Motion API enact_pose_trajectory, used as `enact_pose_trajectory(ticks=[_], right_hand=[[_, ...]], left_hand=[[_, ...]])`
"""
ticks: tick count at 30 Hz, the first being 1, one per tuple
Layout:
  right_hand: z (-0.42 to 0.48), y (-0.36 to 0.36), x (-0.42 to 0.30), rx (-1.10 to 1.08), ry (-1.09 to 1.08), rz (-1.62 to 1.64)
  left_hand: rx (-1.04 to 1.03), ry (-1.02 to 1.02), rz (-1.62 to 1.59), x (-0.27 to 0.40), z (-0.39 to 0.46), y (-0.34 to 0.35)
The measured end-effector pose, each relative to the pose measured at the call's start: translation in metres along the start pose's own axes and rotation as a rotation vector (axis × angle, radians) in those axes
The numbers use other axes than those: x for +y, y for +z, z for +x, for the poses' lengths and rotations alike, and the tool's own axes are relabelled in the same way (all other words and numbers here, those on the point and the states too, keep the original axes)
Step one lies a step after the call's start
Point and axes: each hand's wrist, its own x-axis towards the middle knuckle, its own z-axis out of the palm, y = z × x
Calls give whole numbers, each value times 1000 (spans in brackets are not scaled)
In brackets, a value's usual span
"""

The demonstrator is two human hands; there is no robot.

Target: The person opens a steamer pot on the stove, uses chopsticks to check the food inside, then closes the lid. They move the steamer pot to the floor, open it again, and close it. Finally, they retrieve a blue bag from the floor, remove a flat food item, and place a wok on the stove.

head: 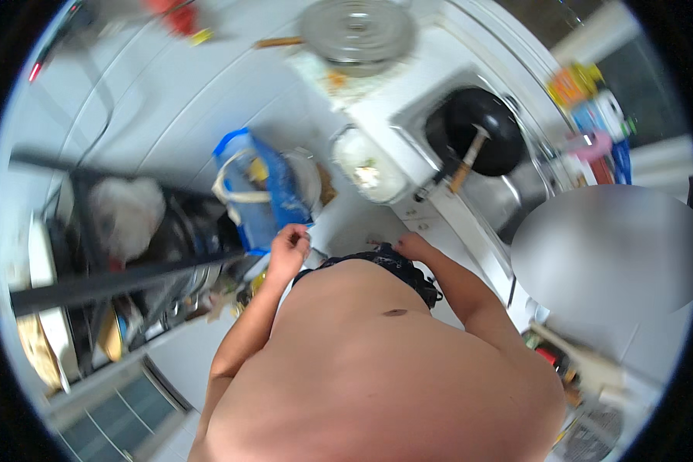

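Observation:
My left hand [290, 248] hangs at my left side, fingers curled, beside a blue bag [265, 190] with pale handles. Whether it holds anything is unclear. My right hand [414, 246] is low at my right side, next to the waist of my dark patterned shorts [381, 257]; its fingers are partly hidden and blurred. Ahead of my right hand, a white basin [369, 164] with some pale scraps in it stands below the counter edge. Farther on, a black wok [491, 130] with a wooden handle [468, 164] lies in the metal sink [416, 110].
A stack of steamer trays or lids [357, 29] sits on the white counter. Bottles [600, 115] line the ledge beyond the sink. On the left, a black metal rack [121, 283] holds a plastic bag [128, 213] and kitchen items. A blurred oval covers part of the right side.

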Motion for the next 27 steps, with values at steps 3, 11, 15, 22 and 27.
enact_pose_trajectory(ticks=[3,11,15,22,27], right_hand=[[-43,-20,-15,96,69,161],[-174,2,-2,392,392,542],[-213,38,3,532,565,628],[-232,81,-48,698,809,796],[-215,88,-101,759,970,967]], left_hand=[[-381,65,125,24,38,75],[-536,296,769,41,154,250],[-655,124,775,39,185,281],[-895,-459,47,40,195,298],[-910,-244,131,45,191,290]])
